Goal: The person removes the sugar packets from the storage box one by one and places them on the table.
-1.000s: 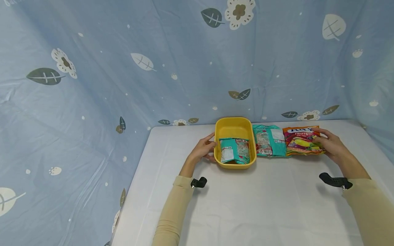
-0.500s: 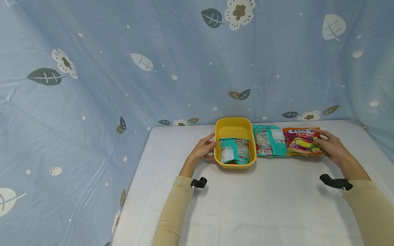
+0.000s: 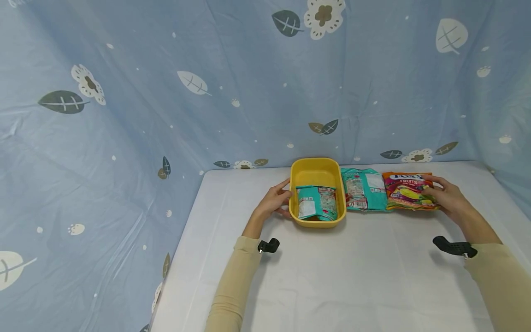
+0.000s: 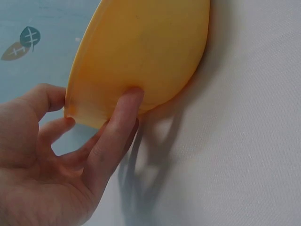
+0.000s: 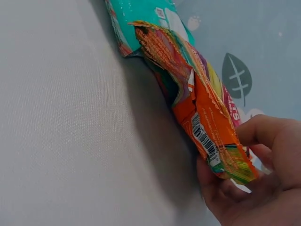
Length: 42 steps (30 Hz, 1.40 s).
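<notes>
Head view shows a white table [image 3: 332,276] backed by a blue curtain printed with leaves and flowers [image 3: 166,92], and the things sit in a row near the table's far edge. A yellow tub [image 3: 317,171] stands at about the middle of that edge, with a teal snack packet [image 3: 316,203] lying inside it toward its near end. The left hand [image 3: 274,201] is at the tub's left wall; the left wrist view shows its fingers [image 4: 117,127] loosely bent with one fingertip pressed against the outside of the wall and the thumb up by the rim, so the hand steadies the tub without clasping it. Just right of the tub a second teal packet [image 3: 364,189] lies flat on the table, and touching its right side lies an orange fruit candy bag [image 3: 408,191], slightly overlapping it. The right hand [image 3: 450,199] grips the right end of that bag: in the right wrist view the fingers [image 5: 221,188] curl under the bag's [image 5: 202,117] crimped end and the thumb lies over it, with that end raised a little off the table.
</notes>
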Each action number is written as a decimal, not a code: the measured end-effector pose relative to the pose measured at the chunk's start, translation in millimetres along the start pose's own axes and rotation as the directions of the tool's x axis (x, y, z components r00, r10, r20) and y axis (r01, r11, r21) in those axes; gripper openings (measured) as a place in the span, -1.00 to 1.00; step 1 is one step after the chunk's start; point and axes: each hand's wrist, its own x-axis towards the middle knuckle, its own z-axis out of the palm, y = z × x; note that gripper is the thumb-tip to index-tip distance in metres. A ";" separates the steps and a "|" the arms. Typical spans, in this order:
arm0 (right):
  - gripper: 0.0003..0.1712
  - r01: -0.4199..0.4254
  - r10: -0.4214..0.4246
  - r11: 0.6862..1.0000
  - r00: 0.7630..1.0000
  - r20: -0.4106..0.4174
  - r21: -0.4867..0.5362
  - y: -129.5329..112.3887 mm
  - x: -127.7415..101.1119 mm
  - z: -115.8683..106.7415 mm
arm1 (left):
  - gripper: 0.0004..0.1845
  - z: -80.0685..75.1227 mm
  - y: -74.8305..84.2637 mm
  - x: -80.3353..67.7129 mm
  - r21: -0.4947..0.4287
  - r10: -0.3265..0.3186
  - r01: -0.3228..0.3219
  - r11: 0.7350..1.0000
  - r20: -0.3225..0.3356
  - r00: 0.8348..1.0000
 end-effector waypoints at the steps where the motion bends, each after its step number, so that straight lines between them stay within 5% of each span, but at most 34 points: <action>1: -0.15 0.006 -0.006 1.000 1.000 -0.002 -0.010 0.4 0.1 -0.3 | -0.33 0.6 0.0 -0.3 0.005 0.003 -0.003 1.000 -0.004 1.000; 28: 0.02 0.034 -0.039 0.987 0.999 -0.029 -0.160 5.6 -3.7 -5.6 | -0.36 4.1 0.8 -2.9 0.024 -0.006 0.007 1.000 -0.044 0.999; 42: -0.01 0.043 -0.047 0.954 0.999 -0.008 -0.297 -1.4 -7.9 -8.4 | -0.36 3.4 0.0 -2.7 0.013 -0.009 0.009 1.000 -0.040 0.999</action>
